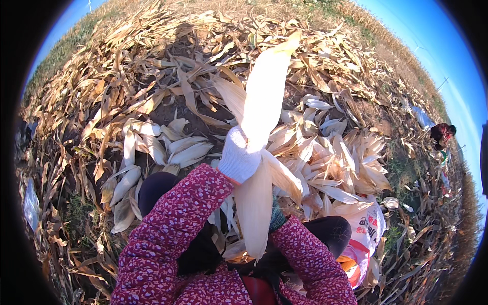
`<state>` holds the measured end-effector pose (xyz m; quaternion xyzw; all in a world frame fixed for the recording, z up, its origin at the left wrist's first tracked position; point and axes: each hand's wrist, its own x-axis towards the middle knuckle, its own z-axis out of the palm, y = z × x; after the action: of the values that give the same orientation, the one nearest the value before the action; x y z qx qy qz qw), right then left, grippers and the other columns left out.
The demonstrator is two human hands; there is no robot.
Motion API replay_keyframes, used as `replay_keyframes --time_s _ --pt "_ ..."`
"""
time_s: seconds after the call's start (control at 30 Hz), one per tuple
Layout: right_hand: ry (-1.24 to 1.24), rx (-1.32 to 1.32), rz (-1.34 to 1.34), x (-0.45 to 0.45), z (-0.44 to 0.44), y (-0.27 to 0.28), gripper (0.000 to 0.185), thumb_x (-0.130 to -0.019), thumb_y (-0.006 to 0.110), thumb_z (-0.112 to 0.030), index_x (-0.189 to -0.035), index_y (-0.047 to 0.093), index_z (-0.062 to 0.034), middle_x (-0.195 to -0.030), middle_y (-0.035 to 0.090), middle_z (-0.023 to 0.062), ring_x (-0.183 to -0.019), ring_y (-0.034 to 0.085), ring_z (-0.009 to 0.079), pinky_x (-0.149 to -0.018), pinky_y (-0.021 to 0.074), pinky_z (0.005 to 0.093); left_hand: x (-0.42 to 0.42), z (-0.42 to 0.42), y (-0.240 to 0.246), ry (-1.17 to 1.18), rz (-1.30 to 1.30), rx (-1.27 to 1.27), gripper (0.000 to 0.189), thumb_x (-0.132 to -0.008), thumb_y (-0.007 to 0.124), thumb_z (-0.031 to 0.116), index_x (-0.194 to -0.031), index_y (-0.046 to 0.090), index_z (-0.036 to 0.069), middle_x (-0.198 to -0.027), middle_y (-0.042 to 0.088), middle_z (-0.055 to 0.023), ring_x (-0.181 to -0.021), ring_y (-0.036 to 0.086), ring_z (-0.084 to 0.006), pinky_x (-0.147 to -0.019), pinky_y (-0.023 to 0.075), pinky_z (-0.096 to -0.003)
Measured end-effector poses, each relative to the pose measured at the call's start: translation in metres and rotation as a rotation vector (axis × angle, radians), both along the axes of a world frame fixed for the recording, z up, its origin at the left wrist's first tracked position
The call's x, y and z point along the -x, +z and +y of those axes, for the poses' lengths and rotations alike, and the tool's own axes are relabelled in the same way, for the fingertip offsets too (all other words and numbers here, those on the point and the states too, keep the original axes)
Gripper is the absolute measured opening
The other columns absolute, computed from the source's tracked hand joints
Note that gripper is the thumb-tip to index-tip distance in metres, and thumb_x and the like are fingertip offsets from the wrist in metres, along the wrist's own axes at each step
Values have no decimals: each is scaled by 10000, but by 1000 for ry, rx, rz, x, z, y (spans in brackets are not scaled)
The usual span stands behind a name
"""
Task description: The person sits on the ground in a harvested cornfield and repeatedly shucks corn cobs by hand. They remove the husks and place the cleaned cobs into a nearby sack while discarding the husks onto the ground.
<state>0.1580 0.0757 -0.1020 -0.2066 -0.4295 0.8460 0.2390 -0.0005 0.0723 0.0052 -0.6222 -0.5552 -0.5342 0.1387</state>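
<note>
My left hand (239,154), in a white knit glove, is closed around pale dry corn husk leaves (265,87) that spread upward and downward from it. Whether an ear is inside them cannot be seen. My right hand (276,216), in a dark green glove, is mostly hidden behind the hanging husk leaf; its fingers are out of sight. Ears of corn in pale husks (188,149) lie on the ground to the left, beyond my knee. A heap of loose husks (335,160) lies to the right.
By my right knee lies a white and red woven sack (366,232) bearing print, with orange-yellow corn at its opening. Dry corn stalks and leaves (133,49) cover the ground ahead. Another person (442,135) is far off at the right edge. Clear plastic (31,204) lies far left.
</note>
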Motion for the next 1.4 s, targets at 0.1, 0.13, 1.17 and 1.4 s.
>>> replay_keyframes --time_s 0.1,0.13,1.17,1.4 --pt "19 20 5 4 1 10 565 -1004 454 -293 -1487 259 -74 -1449 392 135 -1315 406 257 -1091 350 367 10 9 -1 -59 -174 -114 145 -945 556 133 -1014 611 17 -811 599 -88 -688 579 -224 -645 484 -349" --pt "25 29 8 6 1 10 565 -1004 456 -294 -1486 261 -74 -1446 394 136 -1312 409 257 -1089 352 367 2 10 3 -322 -755 -63 141 -948 553 138 -1009 613 25 -833 603 -87 -699 580 -217 -655 484 -356" --pt "-69 35 114 -3 39 44 565 -984 497 -338 -1448 315 -72 -1352 463 144 -1207 483 263 -1005 417 368 43 6 7 -114 304 660 366 -869 620 274 -1194 612 104 -1237 594 -110 -1189 532 -284 -1040 382 -419" --pt "-41 -97 101 37 48 53 566 -979 507 -348 -1440 328 -71 -1331 479 146 -1184 500 265 -986 432 368 23 4 4 -195 258 558 385 -864 613 294 -1195 618 98 -1168 626 -105 -1141 567 -290 -1003 420 -425"
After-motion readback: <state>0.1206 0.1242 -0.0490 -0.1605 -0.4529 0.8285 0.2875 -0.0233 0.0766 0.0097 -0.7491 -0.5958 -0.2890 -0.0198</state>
